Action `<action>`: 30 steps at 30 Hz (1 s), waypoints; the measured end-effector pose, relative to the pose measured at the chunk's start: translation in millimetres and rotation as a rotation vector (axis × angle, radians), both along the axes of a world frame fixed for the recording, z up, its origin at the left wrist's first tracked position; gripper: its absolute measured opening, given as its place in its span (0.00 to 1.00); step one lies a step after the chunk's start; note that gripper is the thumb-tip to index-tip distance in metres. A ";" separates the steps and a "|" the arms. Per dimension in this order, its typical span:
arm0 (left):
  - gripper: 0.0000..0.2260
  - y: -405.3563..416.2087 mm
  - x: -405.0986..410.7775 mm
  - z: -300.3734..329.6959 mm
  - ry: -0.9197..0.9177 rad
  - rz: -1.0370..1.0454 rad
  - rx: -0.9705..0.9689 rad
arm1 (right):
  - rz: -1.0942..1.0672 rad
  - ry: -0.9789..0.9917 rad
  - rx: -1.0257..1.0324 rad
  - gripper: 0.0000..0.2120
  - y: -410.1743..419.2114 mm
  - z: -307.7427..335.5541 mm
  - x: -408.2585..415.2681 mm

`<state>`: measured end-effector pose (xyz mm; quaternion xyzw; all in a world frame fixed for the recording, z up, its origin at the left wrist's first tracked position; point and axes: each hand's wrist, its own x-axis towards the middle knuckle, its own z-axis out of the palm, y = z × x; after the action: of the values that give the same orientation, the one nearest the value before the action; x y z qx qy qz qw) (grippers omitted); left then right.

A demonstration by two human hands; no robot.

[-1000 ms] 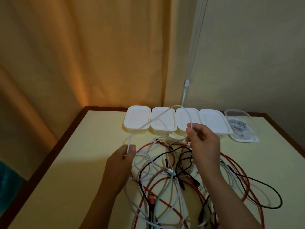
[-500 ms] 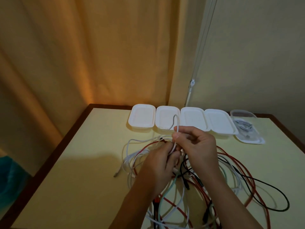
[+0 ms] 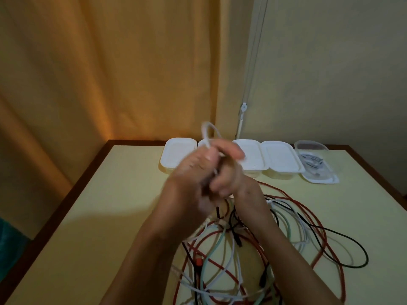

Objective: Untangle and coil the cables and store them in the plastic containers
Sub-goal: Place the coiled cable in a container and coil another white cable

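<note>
Where curtain (image 3: 110, 69) hangs — yellow table (image 3: 123, 194).

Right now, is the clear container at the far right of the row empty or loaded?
Loaded. The clear container shows a coiled pale cable inside through its transparent plastic. The four white containers beside it are lidded, contents hidden.

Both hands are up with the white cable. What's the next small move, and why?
Probably wind another loop: the left hand and right hand meet on the white cable, a loop stands above them, and the rest seems to trail into the tangle.
</note>
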<state>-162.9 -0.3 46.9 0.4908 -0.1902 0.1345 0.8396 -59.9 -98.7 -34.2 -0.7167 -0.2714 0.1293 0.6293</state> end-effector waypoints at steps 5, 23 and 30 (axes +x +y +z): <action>0.14 42.3 17.1 0.1 -0.133 0.498 -0.183 | 0.042 -0.005 -0.044 0.18 -4.8 0.6 4.0; 0.24 35.6 31.1 -51.5 0.610 0.294 0.532 | -0.168 -0.321 0.184 0.06 -6.2 18.5 1.1; 0.17 37.4 23.2 -37.5 0.427 -0.409 -0.035 | -0.042 -0.159 0.172 0.16 -1.0 9.2 4.2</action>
<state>-139.7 37.1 9.4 0.4449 -0.1020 -0.1407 0.8786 -55.7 -99.8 -24.9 -0.6737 -0.3155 0.0348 0.6674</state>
